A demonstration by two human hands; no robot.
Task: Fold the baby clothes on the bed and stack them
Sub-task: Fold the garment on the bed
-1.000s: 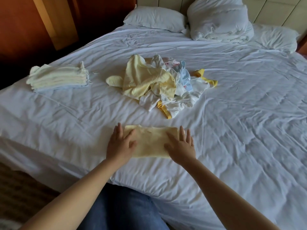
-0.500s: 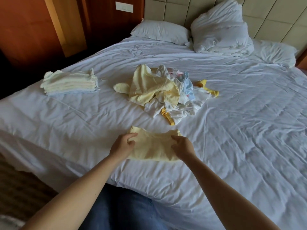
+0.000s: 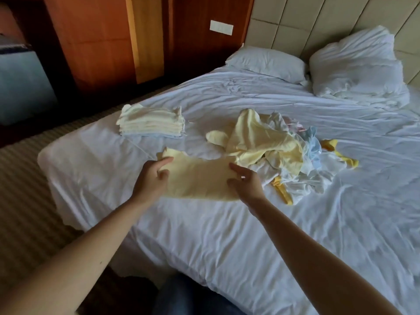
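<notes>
From the head camera, the left hand [image 3: 154, 178] gripped the left end of the folded yellow garment [image 3: 200, 178], its thumb lying across the top of the cloth and its fingers curled underneath. The right hand [image 3: 246, 185] held the opposite end, its fingers bent over the right edge and only partly closed, so the hold looked loose; how far they reached under the cloth could not be told. The garment hung as a flat, pale band between the two hands, over the near left part of the bed [image 3: 227, 242]; whether its lower edge touched the wrinkled white sheet could not be told. Beyond it and to the left, near the edge of the mattress, sat the stack of folded clothes [image 3: 151, 122], cream pieces on top of pale blue ones. To the right of the stack, around the middle of the bed, lay the pile of unfolded clothes [image 3: 284, 151], a loose tangle of yellow, white and light blue; the garment's far right corner overlapped its near edge in this view. Two white pillows [image 3: 266, 63] rested against the padded headboard [image 3: 295, 26]. Wooden wall panels [image 3: 102, 42] with a white switch plate [image 3: 221, 27] stood at the left, and striped carpet [image 3: 22, 201] ran beside the bed.
</notes>
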